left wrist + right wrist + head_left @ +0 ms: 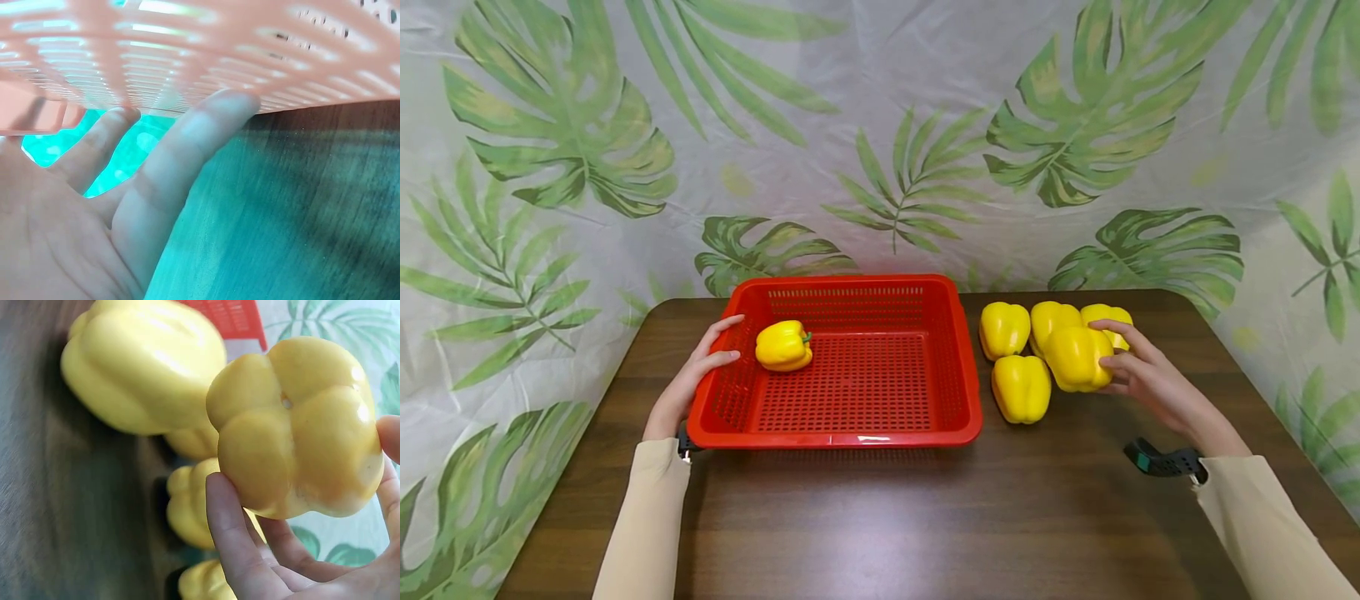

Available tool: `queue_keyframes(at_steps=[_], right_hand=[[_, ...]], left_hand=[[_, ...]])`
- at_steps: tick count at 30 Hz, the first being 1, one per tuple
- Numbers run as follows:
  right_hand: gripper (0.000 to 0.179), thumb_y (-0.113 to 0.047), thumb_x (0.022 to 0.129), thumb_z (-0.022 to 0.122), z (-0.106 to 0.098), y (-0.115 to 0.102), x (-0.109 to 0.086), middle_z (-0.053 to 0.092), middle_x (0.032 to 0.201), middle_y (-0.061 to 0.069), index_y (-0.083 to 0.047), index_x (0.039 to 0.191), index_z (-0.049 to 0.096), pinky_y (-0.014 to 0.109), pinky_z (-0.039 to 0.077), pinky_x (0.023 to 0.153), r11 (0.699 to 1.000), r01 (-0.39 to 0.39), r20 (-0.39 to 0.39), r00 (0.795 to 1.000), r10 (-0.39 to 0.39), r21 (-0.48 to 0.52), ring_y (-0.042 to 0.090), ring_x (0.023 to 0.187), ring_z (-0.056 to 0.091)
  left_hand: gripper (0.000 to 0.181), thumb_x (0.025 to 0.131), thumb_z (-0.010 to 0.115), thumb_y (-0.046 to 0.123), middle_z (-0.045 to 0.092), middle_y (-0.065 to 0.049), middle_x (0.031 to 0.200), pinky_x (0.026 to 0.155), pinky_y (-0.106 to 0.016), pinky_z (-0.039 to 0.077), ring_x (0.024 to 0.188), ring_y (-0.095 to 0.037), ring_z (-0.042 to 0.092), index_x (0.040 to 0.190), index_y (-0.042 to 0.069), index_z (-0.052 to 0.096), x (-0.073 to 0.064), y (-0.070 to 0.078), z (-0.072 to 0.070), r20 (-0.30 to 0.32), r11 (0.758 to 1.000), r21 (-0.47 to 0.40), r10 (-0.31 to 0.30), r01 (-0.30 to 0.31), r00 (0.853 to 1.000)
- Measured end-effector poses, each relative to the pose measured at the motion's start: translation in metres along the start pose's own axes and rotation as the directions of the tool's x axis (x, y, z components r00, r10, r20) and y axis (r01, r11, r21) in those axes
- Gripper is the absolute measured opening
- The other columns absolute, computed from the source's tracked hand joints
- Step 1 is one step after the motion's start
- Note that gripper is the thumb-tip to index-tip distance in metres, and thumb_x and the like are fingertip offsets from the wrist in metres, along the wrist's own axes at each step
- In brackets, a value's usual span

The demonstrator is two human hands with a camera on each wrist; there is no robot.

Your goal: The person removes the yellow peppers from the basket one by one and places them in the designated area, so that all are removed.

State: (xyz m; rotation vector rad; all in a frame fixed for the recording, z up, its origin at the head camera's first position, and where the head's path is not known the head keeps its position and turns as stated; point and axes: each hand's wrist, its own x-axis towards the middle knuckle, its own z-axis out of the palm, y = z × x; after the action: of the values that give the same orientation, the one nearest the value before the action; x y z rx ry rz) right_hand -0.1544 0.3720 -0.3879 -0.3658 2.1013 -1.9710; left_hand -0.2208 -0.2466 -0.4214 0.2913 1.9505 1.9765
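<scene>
My right hand (1150,379) holds a yellow bell pepper (1077,358) between thumb and fingers; in the right wrist view the lobed bottom of this held pepper (297,428) faces the camera. Close by are several more yellow peppers, among them a front one (1022,389) and a back left one (1004,330). At the left side of a red plastic basket (835,440), my left hand (694,379) grips the rim. Fingers (169,169) also meet the slotted outer wall (187,62) in the left wrist view. One yellow pepper with a green stem (783,346) lies on its side inside the basket, near the left wall.
The basket stands on a dark wooden table (865,525), left of the loose peppers. Behind the table hangs a pale cloth (917,75) printed with green leaves. A dark band (1165,460) is on the right wrist.
</scene>
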Motion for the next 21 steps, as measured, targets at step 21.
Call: queue_keyframes(at_steps=[21], right_hand=[[0.042, -0.006, 0.101, 0.043, -0.006, 0.041, -0.012, 0.025, 0.132, 0.009, -0.022, 0.139, 0.036, 0.028, 0.052, 0.078, 0.993, -0.081, -0.055, 0.996, 0.076, -0.09, 0.009, 0.099, 0.054]], left_hand=[[0.058, 0.1, 0.041, 0.015, 0.019, -0.014, 0.15, 0.09, -0.044, 0.049, 0.125, -0.041, 0.039, 0.152, 0.025, 0.017, 0.0, 0.0, 0.001, -0.017, 1.0, 0.006, -0.006, 0.006, 1.0]])
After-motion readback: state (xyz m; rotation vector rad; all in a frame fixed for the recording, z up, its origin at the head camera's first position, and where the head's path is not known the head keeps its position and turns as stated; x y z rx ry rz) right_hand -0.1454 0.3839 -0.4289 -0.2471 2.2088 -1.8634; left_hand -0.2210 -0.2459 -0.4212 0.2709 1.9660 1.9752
